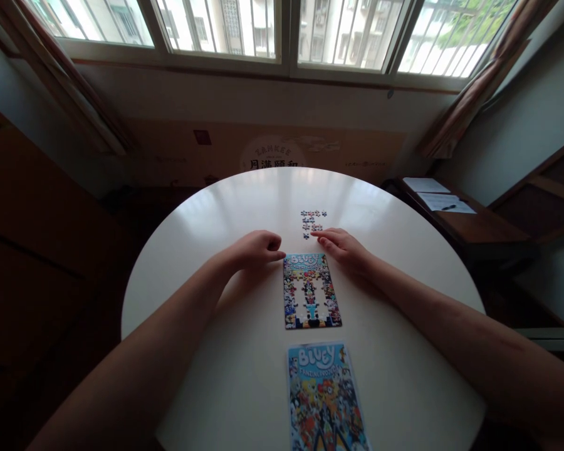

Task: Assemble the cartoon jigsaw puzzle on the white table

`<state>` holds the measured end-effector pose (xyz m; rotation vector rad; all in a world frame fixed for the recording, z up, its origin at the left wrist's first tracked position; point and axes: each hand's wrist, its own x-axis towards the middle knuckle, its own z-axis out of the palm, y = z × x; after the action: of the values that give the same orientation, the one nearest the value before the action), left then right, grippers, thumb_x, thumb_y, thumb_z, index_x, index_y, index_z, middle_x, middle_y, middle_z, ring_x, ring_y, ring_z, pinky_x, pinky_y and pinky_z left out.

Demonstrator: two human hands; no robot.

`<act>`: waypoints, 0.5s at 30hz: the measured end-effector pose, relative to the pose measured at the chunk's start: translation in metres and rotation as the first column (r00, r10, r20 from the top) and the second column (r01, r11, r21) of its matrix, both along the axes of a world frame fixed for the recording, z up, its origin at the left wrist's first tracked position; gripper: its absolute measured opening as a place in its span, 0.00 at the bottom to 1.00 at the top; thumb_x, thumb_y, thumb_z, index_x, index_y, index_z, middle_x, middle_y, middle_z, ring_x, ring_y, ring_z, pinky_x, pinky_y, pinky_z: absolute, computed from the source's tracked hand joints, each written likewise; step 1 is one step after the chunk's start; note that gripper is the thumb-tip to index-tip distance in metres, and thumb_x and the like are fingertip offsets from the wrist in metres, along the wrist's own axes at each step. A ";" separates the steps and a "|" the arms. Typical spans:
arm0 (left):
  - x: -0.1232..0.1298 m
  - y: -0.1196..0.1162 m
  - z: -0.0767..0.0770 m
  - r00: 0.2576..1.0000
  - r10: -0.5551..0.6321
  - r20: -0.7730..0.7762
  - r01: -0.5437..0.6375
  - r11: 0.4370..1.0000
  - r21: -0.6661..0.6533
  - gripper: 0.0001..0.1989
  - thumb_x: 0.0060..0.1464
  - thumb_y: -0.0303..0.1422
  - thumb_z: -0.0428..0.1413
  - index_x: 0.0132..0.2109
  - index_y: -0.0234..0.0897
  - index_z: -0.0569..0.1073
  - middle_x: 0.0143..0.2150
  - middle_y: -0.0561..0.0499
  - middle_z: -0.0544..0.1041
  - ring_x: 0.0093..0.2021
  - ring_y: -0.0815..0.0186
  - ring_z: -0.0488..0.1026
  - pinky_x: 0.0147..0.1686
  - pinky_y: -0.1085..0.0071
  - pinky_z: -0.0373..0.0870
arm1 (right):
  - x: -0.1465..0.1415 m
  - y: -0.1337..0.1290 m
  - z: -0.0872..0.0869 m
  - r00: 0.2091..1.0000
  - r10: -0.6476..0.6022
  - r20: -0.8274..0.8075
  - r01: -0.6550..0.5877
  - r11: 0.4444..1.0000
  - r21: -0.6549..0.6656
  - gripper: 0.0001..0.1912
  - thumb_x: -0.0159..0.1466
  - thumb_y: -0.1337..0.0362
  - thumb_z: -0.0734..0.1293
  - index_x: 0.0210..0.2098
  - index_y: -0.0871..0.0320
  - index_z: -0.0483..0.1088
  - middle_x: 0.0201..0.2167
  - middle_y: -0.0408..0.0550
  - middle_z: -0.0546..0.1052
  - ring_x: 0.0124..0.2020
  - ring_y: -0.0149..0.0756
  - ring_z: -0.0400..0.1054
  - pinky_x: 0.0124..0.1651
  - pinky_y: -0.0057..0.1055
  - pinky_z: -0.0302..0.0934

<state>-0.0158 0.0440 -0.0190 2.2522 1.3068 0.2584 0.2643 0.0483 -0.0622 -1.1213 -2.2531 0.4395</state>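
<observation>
A partly assembled jigsaw puzzle [289, 305] lies on the white round table, its frame and a centre column filled, with bare gaps between. My left hand [262, 246] is curled into a loose fist, its thumb at the puzzle's top left corner; nothing shows in it. My right hand [341, 245] rests beyond the top right corner with its index finger stretched out. That fingertip is at the lower end of a group of loose puzzle pieces [306, 220], laid in short rows. Whether it touches a piece is too small to tell.
Nearest me lies a colourful Bluey reference picture [326, 398]. The white round table [192, 401] fills the middle of the view. At the right stands a brown wooden desk [489, 228] with papers [427, 185] and a pen [449, 207]. Barred windows and curtains are behind.
</observation>
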 end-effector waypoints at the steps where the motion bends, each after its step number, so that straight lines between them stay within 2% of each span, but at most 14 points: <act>1: 0.000 0.000 0.000 1.000 -0.001 0.003 0.001 1.000 0.002 0.17 0.50 0.41 0.58 0.24 0.39 0.59 0.22 0.56 0.60 0.25 0.68 0.55 0.27 0.68 0.50 | -0.003 0.003 0.001 1.000 -0.009 0.027 0.008 1.000 0.015 0.19 0.72 0.61 0.59 0.57 0.54 0.74 0.52 0.52 0.78 0.55 0.45 0.69 0.60 0.48 0.62; 5: -0.001 0.001 0.000 0.999 -0.022 0.027 0.023 0.999 -0.022 0.17 0.50 0.41 0.58 0.24 0.39 0.60 0.22 0.56 0.60 0.25 0.69 0.55 0.27 0.68 0.50 | -0.016 0.012 0.002 0.996 -0.043 0.081 0.042 0.999 0.021 0.18 0.71 0.61 0.60 0.56 0.51 0.76 0.48 0.52 0.78 0.51 0.45 0.70 0.55 0.45 0.65; 10: 0.001 0.002 0.000 0.997 -0.018 0.071 0.020 0.999 -0.033 0.17 0.48 0.42 0.59 0.24 0.39 0.60 0.22 0.57 0.58 0.25 0.69 0.53 0.28 0.68 0.50 | -0.021 0.015 0.005 0.992 -0.087 0.096 0.087 0.996 0.006 0.16 0.69 0.56 0.63 0.50 0.51 0.80 0.40 0.52 0.77 0.40 0.42 0.71 0.42 0.39 0.66; 15: 0.003 0.002 0.002 0.997 0.000 0.081 0.006 0.997 -0.078 0.17 0.48 0.41 0.59 0.24 0.39 0.60 0.22 0.56 0.58 0.25 0.70 0.54 0.28 0.68 0.50 | -0.011 0.012 0.009 0.996 -0.072 0.049 0.070 0.997 0.040 0.13 0.67 0.58 0.66 0.42 0.55 0.82 0.39 0.52 0.78 0.39 0.39 0.71 0.43 0.37 0.66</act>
<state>-0.0131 0.0458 -0.0173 2.1555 1.2502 0.2892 0.2531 0.0599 -0.0532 -1.2008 -2.2472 0.3416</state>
